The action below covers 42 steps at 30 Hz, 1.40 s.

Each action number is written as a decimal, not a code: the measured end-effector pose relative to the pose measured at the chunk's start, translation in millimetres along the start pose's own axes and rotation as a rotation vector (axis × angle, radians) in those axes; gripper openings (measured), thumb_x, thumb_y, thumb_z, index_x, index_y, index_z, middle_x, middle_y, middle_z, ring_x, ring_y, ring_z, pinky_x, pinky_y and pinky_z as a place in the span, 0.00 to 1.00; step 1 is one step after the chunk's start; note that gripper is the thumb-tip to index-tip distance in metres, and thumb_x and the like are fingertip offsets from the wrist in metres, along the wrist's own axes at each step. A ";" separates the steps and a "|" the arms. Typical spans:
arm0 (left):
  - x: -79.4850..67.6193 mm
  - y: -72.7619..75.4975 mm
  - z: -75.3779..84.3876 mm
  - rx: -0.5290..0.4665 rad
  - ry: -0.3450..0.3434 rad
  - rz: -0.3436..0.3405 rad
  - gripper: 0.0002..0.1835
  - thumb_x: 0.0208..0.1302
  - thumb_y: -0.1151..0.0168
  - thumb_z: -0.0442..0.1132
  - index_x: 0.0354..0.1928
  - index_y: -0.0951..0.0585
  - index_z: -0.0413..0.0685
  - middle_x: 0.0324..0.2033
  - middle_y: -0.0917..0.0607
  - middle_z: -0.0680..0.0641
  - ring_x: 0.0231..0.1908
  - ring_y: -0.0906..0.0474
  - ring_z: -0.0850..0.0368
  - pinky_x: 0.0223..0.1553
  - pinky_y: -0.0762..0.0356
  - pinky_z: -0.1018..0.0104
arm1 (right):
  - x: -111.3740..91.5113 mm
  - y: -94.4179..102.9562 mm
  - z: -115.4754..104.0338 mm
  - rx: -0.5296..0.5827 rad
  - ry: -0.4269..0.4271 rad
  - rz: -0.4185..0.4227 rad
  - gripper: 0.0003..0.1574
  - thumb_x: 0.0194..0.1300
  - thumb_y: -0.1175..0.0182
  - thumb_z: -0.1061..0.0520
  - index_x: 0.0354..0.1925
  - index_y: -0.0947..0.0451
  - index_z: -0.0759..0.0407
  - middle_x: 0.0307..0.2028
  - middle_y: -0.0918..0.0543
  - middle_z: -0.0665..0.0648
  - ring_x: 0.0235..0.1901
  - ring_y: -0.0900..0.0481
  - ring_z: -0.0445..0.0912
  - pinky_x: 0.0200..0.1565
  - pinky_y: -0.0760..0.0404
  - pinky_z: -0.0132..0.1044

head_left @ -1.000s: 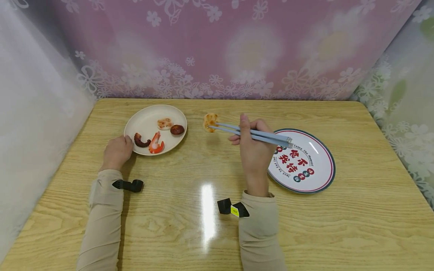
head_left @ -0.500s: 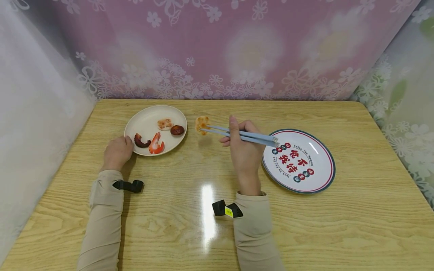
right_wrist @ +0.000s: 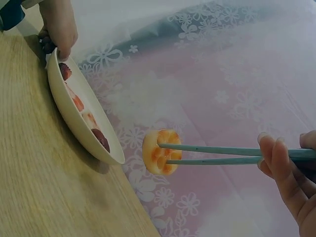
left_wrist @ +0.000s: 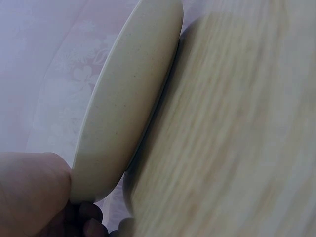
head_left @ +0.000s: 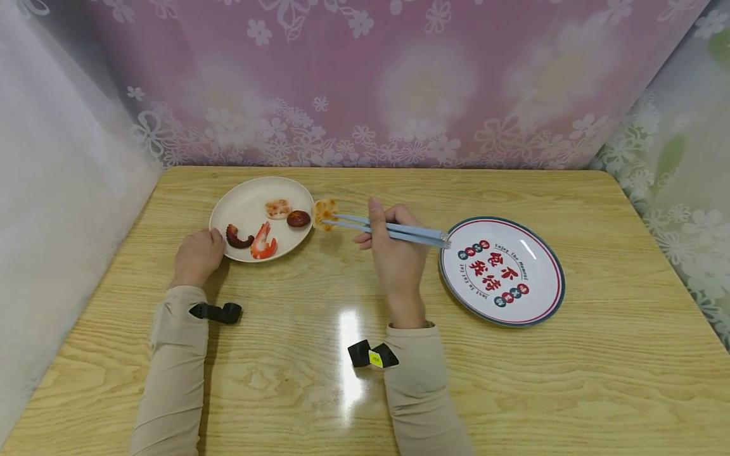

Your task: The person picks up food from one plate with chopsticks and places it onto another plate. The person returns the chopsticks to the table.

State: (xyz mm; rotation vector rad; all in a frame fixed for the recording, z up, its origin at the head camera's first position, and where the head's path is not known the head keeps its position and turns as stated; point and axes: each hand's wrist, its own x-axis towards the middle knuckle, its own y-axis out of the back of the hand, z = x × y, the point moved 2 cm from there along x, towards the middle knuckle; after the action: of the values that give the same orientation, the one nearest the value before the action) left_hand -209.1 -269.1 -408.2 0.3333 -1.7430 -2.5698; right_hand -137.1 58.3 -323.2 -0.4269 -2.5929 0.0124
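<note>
My right hand (head_left: 401,253) holds a pair of pale blue chopsticks (head_left: 413,234). Their tips carry a thick, round, cream-coloured food piece (right_wrist: 162,152) with browned patches. In the head view it hangs right beside the right rim of the cream plate (head_left: 245,196); the right wrist view shows it apart from the plate. My left hand (head_left: 196,258) grips that plate's left rim, thumb on top and fingertips beneath. On the plate lie a dark red tentacle piece (head_left: 238,237), a shrimp (head_left: 263,242), a pale browned slice (head_left: 277,209) and a brown mushroom-like piece (head_left: 298,219).
A white plate (head_left: 530,285) with a blue and red rim and red lettering stands to the right of my right hand. The wooden table (head_left: 285,367) ends at a pink flowered curtain (head_left: 365,82) behind.
My right hand has moved left with the chopsticks and the round food piece, from mid-table to the cream plate's rim. The left hand and both plates stay where they were.
</note>
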 end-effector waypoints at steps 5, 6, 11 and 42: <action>-1.3 -0.1 -2.6 -0.019 0.008 -0.002 0.31 0.74 0.75 0.44 0.43 0.25 0.24 0.46 0.24 0.22 0.40 0.25 0.33 0.41 0.28 0.42 | -4.3 -8.4 1.7 0.012 0.009 -0.024 0.23 0.68 0.40 0.57 0.21 0.28 0.72 0.16 0.21 0.65 0.14 0.19 0.53 0.17 0.22 0.39; -0.7 -0.5 -3.6 -0.015 0.006 0.009 0.31 0.74 0.75 0.44 0.42 0.25 0.24 0.45 0.23 0.23 0.39 0.25 0.34 0.40 0.27 0.42 | -5.2 -10.2 1.7 0.013 0.015 -0.031 0.23 0.68 0.40 0.57 0.21 0.28 0.72 0.16 0.21 0.65 0.14 0.19 0.54 0.17 0.22 0.39; -1.7 -0.2 -3.4 -0.020 0.004 0.013 0.31 0.73 0.75 0.44 0.41 0.24 0.25 0.45 0.23 0.23 0.41 0.25 0.33 0.41 0.27 0.42 | -9.6 -19.3 3.9 0.017 0.045 -0.063 0.23 0.68 0.40 0.58 0.20 0.28 0.71 0.15 0.20 0.65 0.14 0.20 0.54 0.17 0.22 0.37; -1.0 -0.8 -1.3 -0.009 0.000 0.024 0.32 0.74 0.76 0.44 0.44 0.25 0.22 0.47 0.25 0.21 0.46 0.26 0.27 0.44 0.28 0.38 | -41.4 -61.5 37.7 -0.078 -0.051 -0.204 0.17 0.65 0.37 0.60 0.21 0.27 0.66 0.20 0.17 0.62 0.18 0.18 0.52 0.21 0.21 0.32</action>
State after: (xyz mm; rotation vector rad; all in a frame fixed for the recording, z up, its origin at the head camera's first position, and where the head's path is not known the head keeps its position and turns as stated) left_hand -207.7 -269.9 -409.3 0.3097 -1.7243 -2.5606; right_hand -139.8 -10.0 -370.6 -0.1906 -2.6814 -0.1502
